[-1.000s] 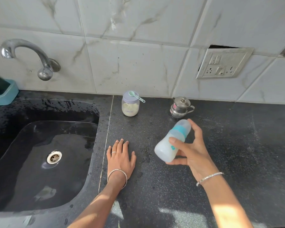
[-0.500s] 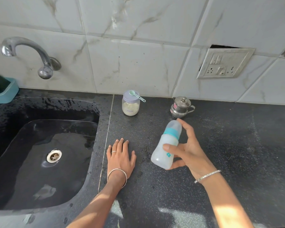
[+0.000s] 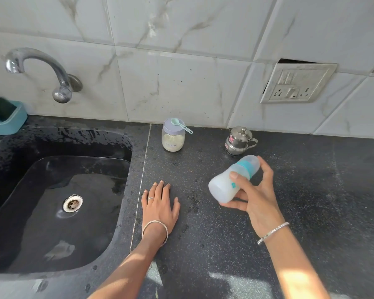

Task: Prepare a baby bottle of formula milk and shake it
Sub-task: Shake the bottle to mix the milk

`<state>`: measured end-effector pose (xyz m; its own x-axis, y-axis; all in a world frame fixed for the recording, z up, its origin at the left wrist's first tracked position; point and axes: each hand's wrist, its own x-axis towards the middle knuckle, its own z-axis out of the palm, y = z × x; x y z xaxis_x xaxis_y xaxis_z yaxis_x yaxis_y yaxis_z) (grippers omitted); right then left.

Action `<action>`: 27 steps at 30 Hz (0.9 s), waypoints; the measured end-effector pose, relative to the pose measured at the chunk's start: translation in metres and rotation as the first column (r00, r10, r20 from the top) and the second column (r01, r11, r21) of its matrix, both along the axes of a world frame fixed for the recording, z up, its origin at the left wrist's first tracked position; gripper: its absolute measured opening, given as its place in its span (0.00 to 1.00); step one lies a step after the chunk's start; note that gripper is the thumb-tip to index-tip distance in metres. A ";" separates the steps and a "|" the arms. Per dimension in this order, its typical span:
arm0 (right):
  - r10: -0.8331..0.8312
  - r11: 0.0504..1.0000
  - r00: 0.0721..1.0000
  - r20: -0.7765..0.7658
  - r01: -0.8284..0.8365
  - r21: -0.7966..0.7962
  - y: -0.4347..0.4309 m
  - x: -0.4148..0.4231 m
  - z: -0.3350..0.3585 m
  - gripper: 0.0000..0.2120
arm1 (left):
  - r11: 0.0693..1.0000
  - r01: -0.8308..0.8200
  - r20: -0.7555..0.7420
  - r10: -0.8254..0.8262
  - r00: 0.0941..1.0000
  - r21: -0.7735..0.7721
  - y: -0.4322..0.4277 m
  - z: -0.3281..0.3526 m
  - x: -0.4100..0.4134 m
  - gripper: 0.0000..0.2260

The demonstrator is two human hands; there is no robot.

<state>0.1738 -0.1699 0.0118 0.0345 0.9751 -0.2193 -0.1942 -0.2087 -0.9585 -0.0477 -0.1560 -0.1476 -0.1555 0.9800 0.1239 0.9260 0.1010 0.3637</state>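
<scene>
**Bottle held tilted in right hand, mid-shake over worktop**

The baby bottle is gripped by the right hand clear of the black worktop, right of its middle; thumb across the near side, fingers wrapped behind; the long axis is tilted steeply, capped teal-collared end toward the back right, base toward the front left and the viewer. The left hand is laid flat, fingers spread, palm down near the sink edge, holding nothing; it is well apart from the bottle, so the shake is judged to rest on the right hand alone. The formula jar with scoop on its lid and a steel pot are set at the back edge by the wall. Against half a second ago, the bottle is leaned further over, from near upright; a second ago it was tilted much as now, so an oscillating shake is read; the left hand is unmoved.
</scene>
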 end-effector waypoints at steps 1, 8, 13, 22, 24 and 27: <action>-0.002 1.000 1.000 0.006 0.002 0.001 0.001 0.001 0.000 0.45 | 1.000 0.001 -0.003 -0.001 1.000 0.000 0.000 0.000 0.000 0.22; 0.044 0.999 0.997 0.067 -0.044 -0.006 -0.002 -0.002 0.001 0.46 | 1.000 0.000 -0.001 0.000 1.000 0.013 0.001 -0.002 0.000 0.22; 0.190 0.981 0.975 0.114 -0.185 -0.052 -0.005 -0.008 -0.002 0.46 | 1.000 0.000 -0.001 0.000 1.000 0.009 0.001 -0.004 -0.001 0.22; 0.107 0.994 0.991 0.086 -0.105 -0.024 -0.006 -0.005 -0.002 0.43 | 1.000 -0.002 -0.007 0.002 1.000 0.020 0.001 -0.006 -0.001 0.22; 0.188 0.982 0.977 0.103 -0.184 -0.048 -0.011 -0.005 -0.004 0.44 | 1.000 -0.002 -0.005 0.002 1.000 0.014 0.002 -0.006 -0.001 0.22; 0.063 0.998 0.997 0.053 -0.063 -0.010 -0.011 -0.006 -0.004 0.44 | 1.000 -0.002 -0.009 0.002 1.000 0.016 0.002 -0.006 -0.001 0.23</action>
